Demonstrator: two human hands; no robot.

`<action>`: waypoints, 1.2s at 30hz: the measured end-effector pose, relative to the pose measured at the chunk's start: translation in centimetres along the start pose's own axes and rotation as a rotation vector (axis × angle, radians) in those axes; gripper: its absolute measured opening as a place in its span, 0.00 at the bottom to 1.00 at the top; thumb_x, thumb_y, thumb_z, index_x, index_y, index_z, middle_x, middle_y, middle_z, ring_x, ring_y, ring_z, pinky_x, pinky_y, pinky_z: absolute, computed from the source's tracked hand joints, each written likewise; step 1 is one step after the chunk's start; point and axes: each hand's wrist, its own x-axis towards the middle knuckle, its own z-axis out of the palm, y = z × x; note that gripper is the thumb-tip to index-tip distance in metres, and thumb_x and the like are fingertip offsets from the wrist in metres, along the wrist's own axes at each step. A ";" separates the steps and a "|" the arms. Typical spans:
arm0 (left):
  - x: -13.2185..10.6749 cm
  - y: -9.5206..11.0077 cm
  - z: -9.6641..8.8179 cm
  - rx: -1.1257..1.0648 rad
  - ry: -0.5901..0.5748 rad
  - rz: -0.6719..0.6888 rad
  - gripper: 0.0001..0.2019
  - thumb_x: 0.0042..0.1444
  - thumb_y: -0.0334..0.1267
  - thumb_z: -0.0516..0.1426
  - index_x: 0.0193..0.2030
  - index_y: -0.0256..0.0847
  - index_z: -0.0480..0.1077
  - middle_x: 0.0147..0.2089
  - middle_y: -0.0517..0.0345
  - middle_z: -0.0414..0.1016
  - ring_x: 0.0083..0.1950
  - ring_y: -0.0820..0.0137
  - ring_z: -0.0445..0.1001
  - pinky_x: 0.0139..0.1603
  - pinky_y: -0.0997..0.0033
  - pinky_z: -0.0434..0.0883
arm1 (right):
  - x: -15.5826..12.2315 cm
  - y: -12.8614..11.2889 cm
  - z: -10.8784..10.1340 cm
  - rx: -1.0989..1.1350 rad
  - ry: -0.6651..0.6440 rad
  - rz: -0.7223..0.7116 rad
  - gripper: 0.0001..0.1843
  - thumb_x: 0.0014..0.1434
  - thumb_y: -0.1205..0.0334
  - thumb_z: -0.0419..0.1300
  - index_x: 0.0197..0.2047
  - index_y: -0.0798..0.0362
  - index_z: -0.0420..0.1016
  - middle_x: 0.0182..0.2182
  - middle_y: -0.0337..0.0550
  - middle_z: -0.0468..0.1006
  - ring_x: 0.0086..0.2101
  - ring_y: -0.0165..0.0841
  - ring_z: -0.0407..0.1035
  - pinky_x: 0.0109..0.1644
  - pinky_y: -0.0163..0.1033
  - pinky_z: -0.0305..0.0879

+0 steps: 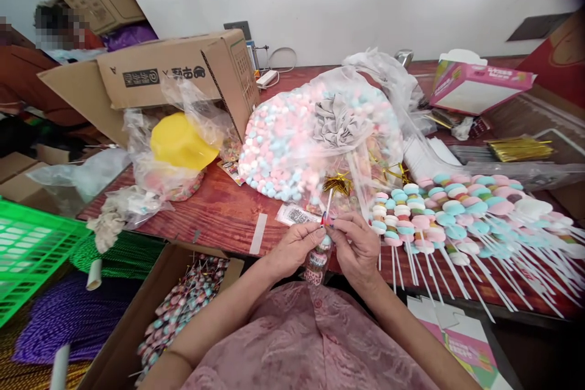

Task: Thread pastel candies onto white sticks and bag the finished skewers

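Observation:
Close to my body at the table's front edge, a marshmallow skewer [316, 263] in a clear printed bag hangs downward, its white stick [329, 200] pointing up. My left hand [295, 248] pinches the gathered neck of the bag around the stick. Opposite it, my right hand [359, 247] is closed with its fingertips at the same neck. A small red and blue bit shows between the fingers; I cannot make out what it is. Just beyond lie gold twist ties [338, 184] and a large clear bag of pastel marshmallows [278, 146].
Unwrapped marshmallow skewers [457, 219] are piled on the right, sticks over the edge. An open cardboard box [159, 73] and a yellow plastic piece [180, 141] stand left. Below, a box holds wrapped skewers [183, 311] beside a green basket [36, 250]. A person [41, 85] is at far left.

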 end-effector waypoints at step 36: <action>-0.8 2.5 -3.8 0.384 -0.441 -0.375 0.14 0.53 0.48 0.59 0.29 0.37 0.71 0.22 0.62 0.67 0.19 0.77 0.60 0.22 0.75 0.60 | 0.4 -2.1 -3.7 -0.512 -0.847 -0.536 0.16 0.65 0.75 0.47 0.35 0.55 0.75 0.27 0.43 0.78 0.33 0.35 0.65 0.46 0.50 0.53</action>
